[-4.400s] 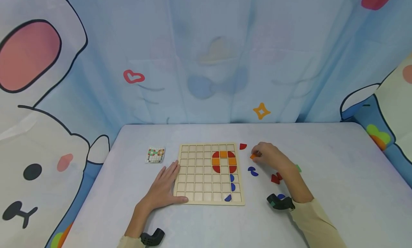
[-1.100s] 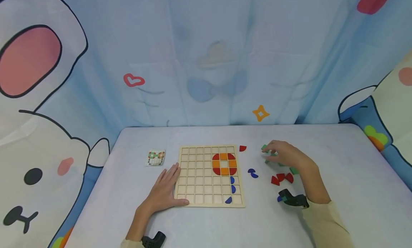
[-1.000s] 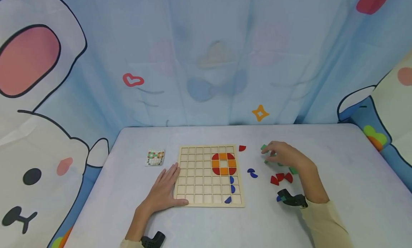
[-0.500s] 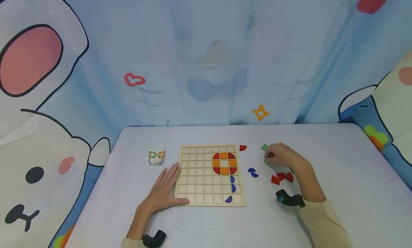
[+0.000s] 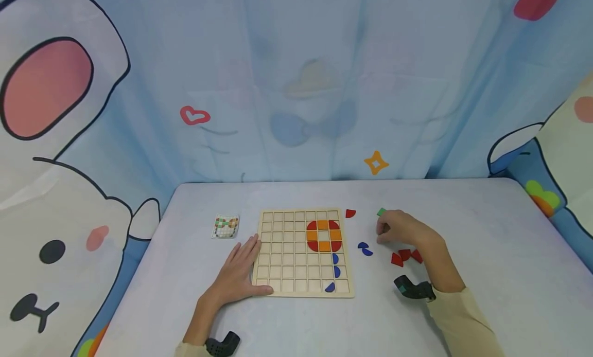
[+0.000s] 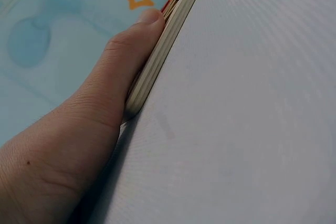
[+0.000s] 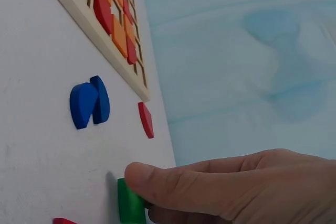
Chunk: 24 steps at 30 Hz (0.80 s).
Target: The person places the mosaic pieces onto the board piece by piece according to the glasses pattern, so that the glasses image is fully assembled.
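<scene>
My left hand (image 5: pixel 237 271) lies flat with spread fingers against the left side of the wooden grid board (image 5: pixel 280 270); its thumb rests along the board's near edge in the left wrist view. To the board's right, my right hand (image 5: pixel 402 229) pinches a green block (image 7: pixel 130 203) between thumb and fingers, low over the table. The head view hides that block behind the hand. Another green square piece (image 5: pixel 381 212) lies just beyond the knuckles. On the board, a ring of red quarter-round and orange square pieces (image 5: pixel 322 225) fills upper right cells, with several blue half-round pieces (image 5: pixel 336 271) below.
Between board and right hand lie two blue pieces (image 5: pixel 366 252). A red piece (image 5: pixel 350 213) sits by the board's upper right corner. Several red pieces (image 5: pixel 405 254) lie below the right hand. A small pattern card (image 5: pixel 225 226) lies left of the board.
My right hand set an orange piece into the ring's bottom gap, moved right to the green pieces, and now pinches one, shifting slightly left. My left hand stays on the board.
</scene>
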Each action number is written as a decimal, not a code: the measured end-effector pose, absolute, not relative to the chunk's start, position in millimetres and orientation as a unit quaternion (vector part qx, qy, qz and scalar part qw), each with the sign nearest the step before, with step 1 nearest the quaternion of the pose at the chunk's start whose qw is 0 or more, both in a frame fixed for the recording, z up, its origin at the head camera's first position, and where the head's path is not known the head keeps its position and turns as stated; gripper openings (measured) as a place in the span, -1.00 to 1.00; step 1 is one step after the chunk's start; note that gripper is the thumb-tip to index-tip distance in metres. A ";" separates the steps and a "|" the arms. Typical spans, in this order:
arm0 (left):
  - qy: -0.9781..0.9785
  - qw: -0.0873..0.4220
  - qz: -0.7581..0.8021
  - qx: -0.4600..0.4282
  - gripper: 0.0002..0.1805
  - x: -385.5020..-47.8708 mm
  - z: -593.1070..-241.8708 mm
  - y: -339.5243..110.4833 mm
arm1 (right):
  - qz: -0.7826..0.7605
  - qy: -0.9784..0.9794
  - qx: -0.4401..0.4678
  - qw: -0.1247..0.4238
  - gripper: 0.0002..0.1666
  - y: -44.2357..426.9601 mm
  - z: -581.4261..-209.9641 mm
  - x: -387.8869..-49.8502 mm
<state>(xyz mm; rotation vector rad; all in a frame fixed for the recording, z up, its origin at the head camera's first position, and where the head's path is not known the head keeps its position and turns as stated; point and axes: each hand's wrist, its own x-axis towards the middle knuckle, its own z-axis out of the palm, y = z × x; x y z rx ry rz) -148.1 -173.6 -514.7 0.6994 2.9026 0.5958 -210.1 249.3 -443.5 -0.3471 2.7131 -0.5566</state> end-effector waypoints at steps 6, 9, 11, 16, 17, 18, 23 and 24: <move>0.952 0.045 0.197 0.229 0.32 -148.8 -516.3 -174.2 | -0.181 0.960 -0.104 0.186 -0.67 248.5 -447.4 -210.7; 0.953 0.046 0.192 0.230 0.33 -149.5 -517.1 -174.2 | -0.163 0.965 -0.096 0.180 -0.58 246.1 -448.1 -211.4; 0.953 0.048 0.191 0.230 0.33 -149.6 -517.4 -173.6 | -0.146 0.969 -0.089 0.176 -0.49 245.2 -447.4 -211.0; 0.953 0.049 0.189 0.230 0.33 -149.5 -516.7 -173.6 | -0.113 0.973 -0.085 0.180 -0.55 244.6 -444.5 -210.6; 0.953 0.049 0.188 0.230 0.33 -149.5 -516.5 -173.6 | -0.115 0.973 -0.085 0.182 -0.61 244.7 -443.9 -210.5; 0.953 0.047 0.188 0.231 0.33 -149.5 -516.5 -173.6 | -0.121 0.972 -0.084 0.185 -0.66 244.7 -443.7 -210.6; 0.954 0.048 0.187 0.230 0.33 -149.4 -516.4 -173.3 | -0.161 0.968 -0.076 0.174 -0.72 242.7 -443.9 -211.1; 0.954 0.050 0.189 0.229 0.33 -149.2 -516.3 -173.1 | -0.169 0.969 -0.081 0.162 -0.72 241.6 -444.3 -211.6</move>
